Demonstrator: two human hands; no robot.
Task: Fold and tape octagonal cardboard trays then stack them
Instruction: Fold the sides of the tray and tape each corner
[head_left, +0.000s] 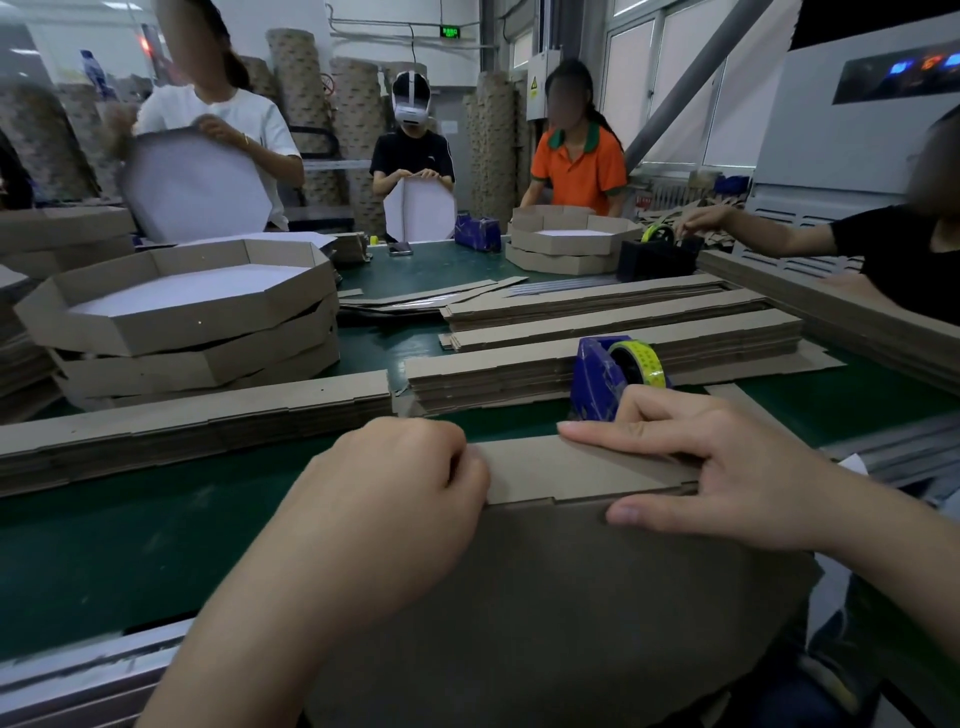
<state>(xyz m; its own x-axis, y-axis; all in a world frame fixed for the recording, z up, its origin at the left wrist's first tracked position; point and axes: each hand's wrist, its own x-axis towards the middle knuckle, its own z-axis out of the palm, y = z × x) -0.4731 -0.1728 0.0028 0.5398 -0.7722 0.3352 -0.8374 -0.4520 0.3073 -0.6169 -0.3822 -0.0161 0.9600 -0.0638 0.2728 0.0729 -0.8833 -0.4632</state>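
Note:
A brown octagonal cardboard tray (545, 597) lies bottom-up at the near table edge, its far side flap (582, 470) folded up. My left hand (395, 483) grips the flap's left end with curled fingers. My right hand (727, 467) pinches the flap's right part, the index finger stretched along its top edge and the thumb pressing the fold line. A blue tape dispenser (597, 379) with a yellow-green roll stands just behind my right hand. A stack of finished trays (197, 332) with white insides sits at the left.
Piles of flat cardboard strips (613, 322) and a long bundle (197, 421) lie across the green table (130, 545). Several people fold trays on the far side and right. A second tray stack (566, 239), a black dispenser (654, 254) and another blue one (478, 231) stand far off.

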